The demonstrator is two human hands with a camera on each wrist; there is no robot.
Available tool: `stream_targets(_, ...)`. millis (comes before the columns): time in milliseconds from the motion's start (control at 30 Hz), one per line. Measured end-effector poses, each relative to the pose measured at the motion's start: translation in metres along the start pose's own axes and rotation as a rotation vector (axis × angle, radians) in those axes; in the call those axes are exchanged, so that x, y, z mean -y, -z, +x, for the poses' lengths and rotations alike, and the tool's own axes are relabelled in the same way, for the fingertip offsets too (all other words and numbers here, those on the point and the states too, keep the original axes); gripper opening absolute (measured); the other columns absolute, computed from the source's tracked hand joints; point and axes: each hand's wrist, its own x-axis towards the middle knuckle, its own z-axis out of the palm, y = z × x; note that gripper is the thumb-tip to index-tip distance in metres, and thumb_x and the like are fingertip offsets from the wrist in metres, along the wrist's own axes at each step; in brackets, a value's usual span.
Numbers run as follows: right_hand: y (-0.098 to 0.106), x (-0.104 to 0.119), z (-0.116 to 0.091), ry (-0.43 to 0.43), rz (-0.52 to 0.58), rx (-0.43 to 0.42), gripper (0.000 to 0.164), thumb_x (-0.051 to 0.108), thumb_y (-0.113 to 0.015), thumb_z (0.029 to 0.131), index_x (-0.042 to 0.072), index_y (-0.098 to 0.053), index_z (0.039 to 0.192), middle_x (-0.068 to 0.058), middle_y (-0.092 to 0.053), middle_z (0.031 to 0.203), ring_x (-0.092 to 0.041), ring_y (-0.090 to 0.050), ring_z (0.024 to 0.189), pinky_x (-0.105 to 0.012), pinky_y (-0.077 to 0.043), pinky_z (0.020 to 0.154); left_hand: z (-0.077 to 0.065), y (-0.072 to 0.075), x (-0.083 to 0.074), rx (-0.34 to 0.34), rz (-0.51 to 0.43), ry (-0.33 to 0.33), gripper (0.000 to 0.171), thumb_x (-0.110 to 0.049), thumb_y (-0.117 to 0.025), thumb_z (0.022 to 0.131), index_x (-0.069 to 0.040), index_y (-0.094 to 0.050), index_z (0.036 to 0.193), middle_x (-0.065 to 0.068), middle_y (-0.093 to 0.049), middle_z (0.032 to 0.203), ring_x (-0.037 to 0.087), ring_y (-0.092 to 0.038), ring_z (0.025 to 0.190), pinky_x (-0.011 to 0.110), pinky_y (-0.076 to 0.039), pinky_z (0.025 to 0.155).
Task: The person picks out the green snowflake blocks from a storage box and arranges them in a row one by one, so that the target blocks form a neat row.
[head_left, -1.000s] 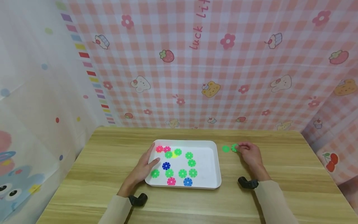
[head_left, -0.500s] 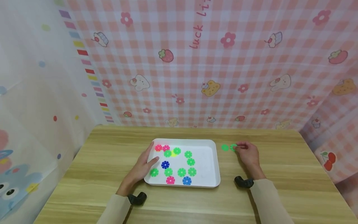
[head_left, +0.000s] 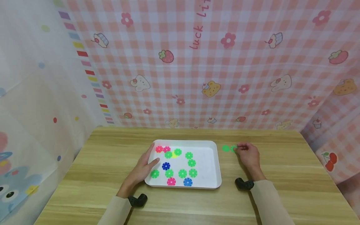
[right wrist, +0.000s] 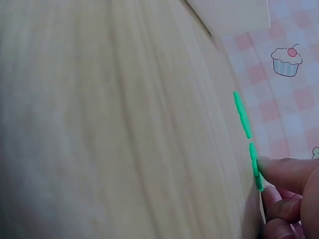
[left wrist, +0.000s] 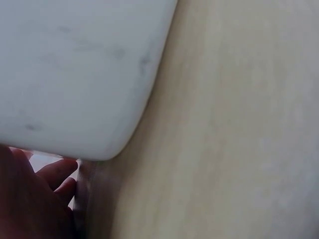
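A shallow white tray (head_left: 206, 165) stands on the table with several notched plastic discs in it, mostly green, such as one green disc (head_left: 189, 155), plus pink, blue and yellow ones. My left hand (head_left: 143, 165) grips the tray's left side, thumb over the rim and fingers along the outer wall. Right of the tray, a loose green disc (head_left: 226, 148) is on the table. Beside it, my right hand (head_left: 249, 156) pinches a second green disc (right wrist: 254, 167) between its fingertips, which partly cover it. In the right wrist view both discs appear edge-on, end to end.
The wooden table (head_left: 180, 206) runs back to a pink checked cloth (head_left: 180, 78) hung behind it. A pale cloth (head_left: 42, 93) hangs at the left. Each wrist wears a black camera mount, one being the right mount (head_left: 244, 184).
The view has shifted slightly. My right hand has edged a little to the left, and its fingers cover more of the pinched disc. The left hand keeps its grip on the tray.
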Motion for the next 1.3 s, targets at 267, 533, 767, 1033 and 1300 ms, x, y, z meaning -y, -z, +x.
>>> stream_targets(267, -0.001, -0.001, -0.001, 0.014, -0.018, 0.006, 0.017, 0.007, -0.075, 0.086, -0.004, -0.068, 0.097, -0.011, -0.068, 0.085, -0.008, -0.055, 0.071, -0.014, -0.043, 0.060, -0.002, 0.000, 0.003, -0.001, -0.006, -0.004, 0.072, -0.032, -0.048, 0.104, -0.030, -0.004, 0.161, 0.007, -0.006, 0.167, 0.034, -0.001, 0.153, 0.062, -0.003, 0.120)
stream_targets(533, 0.001, 0.007, 0.001, 0.025, -0.008, 0.010, 0.019, 0.009, -0.074, 0.087, -0.004, -0.068, 0.099, -0.012, -0.068, 0.089, -0.008, -0.055, 0.073, -0.014, -0.043, 0.061, 0.000, 0.003, 0.000, -0.010, -0.011, -0.025, 0.071, -0.030, -0.048, 0.104, -0.029, -0.004, 0.161, 0.007, -0.006, 0.167, 0.033, -0.002, 0.153, 0.060, -0.003, 0.121)
stream_targets(767, 0.002, 0.006, 0.002, -0.020, 0.029, 0.028, 0.018, 0.009, -0.070, 0.089, -0.002, -0.066, 0.103, -0.009, -0.065, 0.091, -0.010, -0.054, 0.077, -0.014, -0.045, 0.063, 0.000, 0.003, -0.001, 0.000, -0.014, -0.018, 0.071, -0.030, -0.048, 0.104, -0.029, -0.004, 0.161, 0.007, -0.005, 0.168, 0.033, -0.001, 0.153, 0.060, -0.002, 0.121)
stream_targets(1033, 0.007, 0.003, 0.002, -0.033, 0.058, 0.086, 0.025, 0.015, -0.069, 0.092, -0.002, -0.064, 0.111, -0.009, -0.066, 0.097, -0.008, -0.056, 0.081, -0.014, -0.046, 0.068, -0.001, 0.001, -0.001, -0.001, -0.017, -0.010, 0.071, -0.029, -0.048, 0.104, -0.029, -0.004, 0.161, 0.005, -0.005, 0.168, 0.032, -0.002, 0.153, 0.059, -0.003, 0.122)
stream_targets(1300, 0.010, 0.022, -0.005, 0.012, 0.060, 0.157, 0.030, 0.020, -0.067, 0.095, -0.001, -0.064, 0.116, -0.008, -0.064, 0.102, -0.010, -0.056, 0.085, -0.019, -0.047, 0.065, -0.001, 0.001, -0.002, 0.004, -0.007, -0.018, 0.071, -0.030, -0.048, 0.105, -0.028, -0.004, 0.161, 0.006, -0.005, 0.168, 0.032, -0.001, 0.153, 0.059, -0.002, 0.121)
